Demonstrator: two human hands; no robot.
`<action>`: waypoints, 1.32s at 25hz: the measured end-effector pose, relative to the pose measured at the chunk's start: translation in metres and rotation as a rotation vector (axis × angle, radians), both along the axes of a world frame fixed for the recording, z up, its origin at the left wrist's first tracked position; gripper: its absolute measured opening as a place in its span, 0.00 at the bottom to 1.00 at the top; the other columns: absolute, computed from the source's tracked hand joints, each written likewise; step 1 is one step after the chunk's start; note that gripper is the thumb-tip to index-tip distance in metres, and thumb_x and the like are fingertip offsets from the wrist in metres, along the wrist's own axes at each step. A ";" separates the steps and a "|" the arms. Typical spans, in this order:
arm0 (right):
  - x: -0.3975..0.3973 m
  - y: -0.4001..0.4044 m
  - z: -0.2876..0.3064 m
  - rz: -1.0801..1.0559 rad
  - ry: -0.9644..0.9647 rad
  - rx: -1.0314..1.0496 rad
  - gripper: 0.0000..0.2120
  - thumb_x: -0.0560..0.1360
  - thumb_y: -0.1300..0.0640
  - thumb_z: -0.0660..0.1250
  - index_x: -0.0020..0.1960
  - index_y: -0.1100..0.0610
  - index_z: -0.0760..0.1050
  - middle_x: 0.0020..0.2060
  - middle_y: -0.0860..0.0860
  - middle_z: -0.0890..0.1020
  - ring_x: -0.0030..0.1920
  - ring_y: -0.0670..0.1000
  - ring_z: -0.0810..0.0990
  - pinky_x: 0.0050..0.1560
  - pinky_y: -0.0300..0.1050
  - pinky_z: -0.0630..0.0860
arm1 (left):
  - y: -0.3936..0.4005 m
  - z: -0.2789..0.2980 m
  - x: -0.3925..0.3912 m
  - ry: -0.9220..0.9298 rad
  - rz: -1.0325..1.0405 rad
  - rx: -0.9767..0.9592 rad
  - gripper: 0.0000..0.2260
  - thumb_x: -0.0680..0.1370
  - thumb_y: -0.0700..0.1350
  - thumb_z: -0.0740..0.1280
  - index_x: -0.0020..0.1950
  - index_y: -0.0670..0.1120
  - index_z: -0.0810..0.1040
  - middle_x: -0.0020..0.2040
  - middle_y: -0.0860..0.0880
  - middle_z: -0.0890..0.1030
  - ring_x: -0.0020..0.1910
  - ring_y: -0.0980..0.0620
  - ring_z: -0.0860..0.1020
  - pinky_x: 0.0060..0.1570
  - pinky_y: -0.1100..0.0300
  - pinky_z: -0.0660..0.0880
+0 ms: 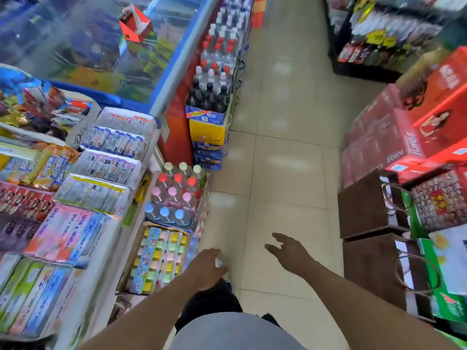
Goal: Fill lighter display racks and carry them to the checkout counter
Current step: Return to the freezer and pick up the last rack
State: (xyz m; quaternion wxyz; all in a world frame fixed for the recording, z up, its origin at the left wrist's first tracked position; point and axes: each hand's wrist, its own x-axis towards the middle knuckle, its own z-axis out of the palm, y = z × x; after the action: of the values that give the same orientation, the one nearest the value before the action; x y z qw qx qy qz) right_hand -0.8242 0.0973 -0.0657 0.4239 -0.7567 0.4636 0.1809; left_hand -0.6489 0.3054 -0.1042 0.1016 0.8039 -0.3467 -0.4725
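- Both hands reach forward over the pale tiled floor [285, 157] of a shop aisle; neither carries a lighter display rack, and no rack can be made out for certain anywhere in view.
- The left hand [207, 270] hangs with fingers loosely curled; something small and pale shows at its fingertips, too blurred to tell whether it is held.
- The right hand [290, 251] is released, fingers spread and slightly bent, holding nothing.
- At left, a white shelf [101, 281] carries pink and blue boxes [63, 233] lettered "UHA" and a white carton marked "Dove" [82, 133].
- Beside the shelf, shrink-wrapped bottles with red, pink and blue caps [174, 195] sit above an open cardboard box of pastel packets [161, 258].
- Further on, dark bottles [208, 97] stand on a yellow and blue crate [207, 127] beside a blue-framed glass freezer [174, 64], a small red carton [135, 24] on its lid.
- At right, red cartons printed "JUICE" [394, 145] are stacked behind two brown paper bags with cord handles [371, 210].
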 end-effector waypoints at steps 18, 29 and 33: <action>0.189 -0.288 -0.021 0.263 0.072 0.149 0.34 0.77 0.39 0.67 0.77 0.52 0.64 0.74 0.50 0.70 0.72 0.51 0.70 0.72 0.44 0.65 | -0.341 0.080 0.269 -0.173 0.332 -0.183 0.26 0.72 0.66 0.61 0.58 0.49 0.81 0.56 0.49 0.84 0.58 0.45 0.81 0.58 0.50 0.76; 0.370 -0.429 -0.011 0.585 0.142 0.078 0.35 0.75 0.37 0.68 0.76 0.50 0.65 0.74 0.48 0.70 0.68 0.48 0.74 0.68 0.41 0.66 | -0.400 0.065 0.325 -0.086 0.568 -0.034 0.24 0.83 0.52 0.64 0.75 0.39 0.70 0.75 0.42 0.71 0.74 0.44 0.68 0.70 0.57 0.60; 0.504 -0.438 -0.005 0.683 0.063 0.026 0.32 0.76 0.42 0.69 0.76 0.51 0.66 0.73 0.48 0.72 0.66 0.48 0.75 0.67 0.41 0.67 | -0.398 0.043 0.371 -0.070 0.684 -0.054 0.18 0.82 0.54 0.65 0.66 0.44 0.79 0.66 0.42 0.78 0.69 0.41 0.73 0.65 0.55 0.65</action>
State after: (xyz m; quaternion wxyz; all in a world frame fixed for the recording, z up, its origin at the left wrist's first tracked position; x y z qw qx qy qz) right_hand -0.3205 -0.3411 -0.0711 0.3338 -0.8569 0.1939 0.3417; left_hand -0.2774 -0.0927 -0.0611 0.2634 0.8863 -0.0726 -0.3738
